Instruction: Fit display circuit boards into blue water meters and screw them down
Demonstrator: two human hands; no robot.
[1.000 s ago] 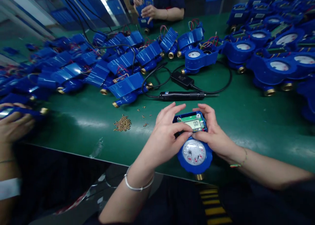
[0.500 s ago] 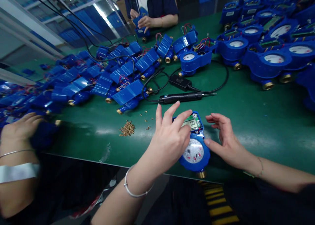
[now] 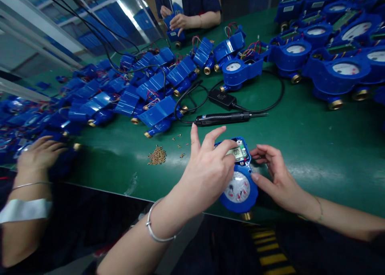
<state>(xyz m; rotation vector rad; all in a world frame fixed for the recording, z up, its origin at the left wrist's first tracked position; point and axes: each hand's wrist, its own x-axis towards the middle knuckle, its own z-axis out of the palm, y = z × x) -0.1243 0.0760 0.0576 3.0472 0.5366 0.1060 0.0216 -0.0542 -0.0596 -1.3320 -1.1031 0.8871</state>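
A blue water meter (image 3: 240, 186) lies on the green bench in front of me, its dial facing up and its upper housing uncovered. Inside the housing a lit display and a green circuit board show. My left hand (image 3: 207, 172) reaches over the housing with thumb and forefinger pinched together beside the display; the hand itself hides whatever they hold. Its other fingers are spread. At the meter's right side my right hand (image 3: 279, 178) is curved, its fingers and thumb apart. The right thumb tip touches the casing, and nothing is gripped in that hand.
Small brass screws (image 3: 157, 155) lie in a pile on the green bench (image 3: 315, 146). Beyond the meter rests a black electric screwdriver (image 3: 222, 118) with its cable. Many blue meters (image 3: 159, 114) stand behind. A co-worker's hand (image 3: 42, 156) is at left; another person's hands (image 3: 179, 23) are across the bench.
The view has shifted slightly. My right fingers have come closer to the meter's side, and my left fingers have bent a little lower over the housing. The co-worker's hand at left has moved right.
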